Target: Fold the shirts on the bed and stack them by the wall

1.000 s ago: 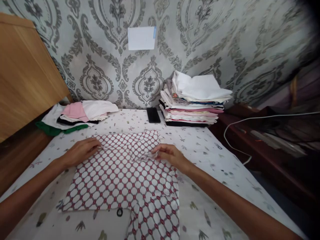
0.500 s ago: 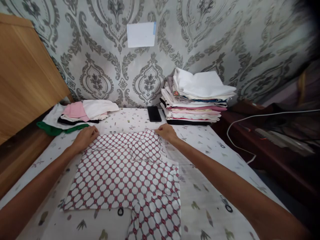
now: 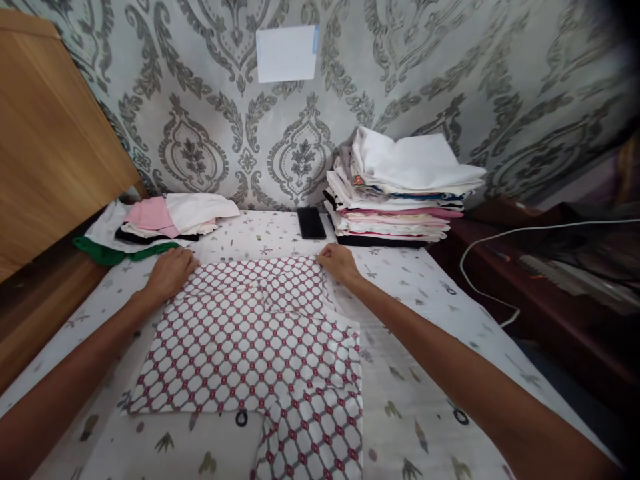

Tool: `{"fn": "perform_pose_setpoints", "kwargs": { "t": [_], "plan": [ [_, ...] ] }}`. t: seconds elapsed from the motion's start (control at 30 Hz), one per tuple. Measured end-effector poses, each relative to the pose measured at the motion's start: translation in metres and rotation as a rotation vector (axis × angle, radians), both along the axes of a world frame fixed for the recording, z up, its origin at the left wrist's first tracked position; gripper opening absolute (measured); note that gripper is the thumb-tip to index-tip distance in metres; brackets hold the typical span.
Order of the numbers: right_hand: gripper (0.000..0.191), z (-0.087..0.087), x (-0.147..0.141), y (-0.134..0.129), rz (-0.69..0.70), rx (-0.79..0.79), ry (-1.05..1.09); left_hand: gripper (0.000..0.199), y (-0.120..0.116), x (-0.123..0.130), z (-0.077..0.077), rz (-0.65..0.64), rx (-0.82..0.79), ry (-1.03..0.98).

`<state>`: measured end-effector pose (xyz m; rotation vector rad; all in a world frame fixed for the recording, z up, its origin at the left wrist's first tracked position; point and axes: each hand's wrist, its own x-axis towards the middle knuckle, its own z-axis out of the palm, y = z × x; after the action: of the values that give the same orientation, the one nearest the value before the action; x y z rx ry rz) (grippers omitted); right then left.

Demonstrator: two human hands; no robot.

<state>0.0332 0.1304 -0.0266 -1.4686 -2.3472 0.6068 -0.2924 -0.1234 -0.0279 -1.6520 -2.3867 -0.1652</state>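
A white shirt [image 3: 240, 347] with a red and grey lattice print lies spread on the bed, partly folded over at its far end. One sleeve [image 3: 315, 433] extends toward me at the lower right. At the far left corner of the cloth, my left hand [image 3: 173, 272] is closed on the edge, its fingertips partly hidden. My right hand [image 3: 339, 262] pinches the far right corner between thumb and fingers. Both forearms reach in from the sides of the head view, with the shirt between them.
A tall stack of folded clothes [image 3: 395, 223] stands against the wall at back right, with a black phone [image 3: 311, 223] beside it. A lower pile of clothes [image 3: 170, 217] lies back left near a wooden cabinet [image 3: 60, 140]. A white cable [image 3: 493, 235] hangs at right.
The camera view has shifted slightly, moving the wall and piles up in the picture. Both hands stay at the shirt's far corners; the left looks a little flatter on the cloth.
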Motion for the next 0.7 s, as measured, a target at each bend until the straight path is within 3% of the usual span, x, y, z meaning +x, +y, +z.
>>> {"fn": "perform_pose_setpoints", "kwargs": {
  "t": [0.1, 0.2, 0.3, 0.47, 0.7],
  "plan": [
    [0.032, 0.002, 0.001, -0.015, 0.130, 0.172, 0.076, 0.041, 0.003, 0.023, 0.002, -0.050, 0.068, -0.021],
    [0.043, -0.008, 0.000, -0.030, 0.528, 0.361, 0.141, 0.053, 0.009, 0.052, -0.004, -0.212, 0.011, -0.151],
    [0.056, -0.026, 0.003, -0.034, 0.743, 0.319, 0.007, 0.061, 0.011, 0.066, -0.013, -0.266, -0.151, -0.246],
    [0.066, -0.046, 0.013, -0.028, 0.695, 0.308, -0.120, 0.071, -0.005, 0.047, -0.018, -0.139, -0.248, -0.236],
    [0.066, -0.041, 0.015, -0.031, 0.646, 0.291, -0.146, 0.073, -0.031, 0.020, -0.016, 0.031, -0.244, -0.245]
  ]
}}
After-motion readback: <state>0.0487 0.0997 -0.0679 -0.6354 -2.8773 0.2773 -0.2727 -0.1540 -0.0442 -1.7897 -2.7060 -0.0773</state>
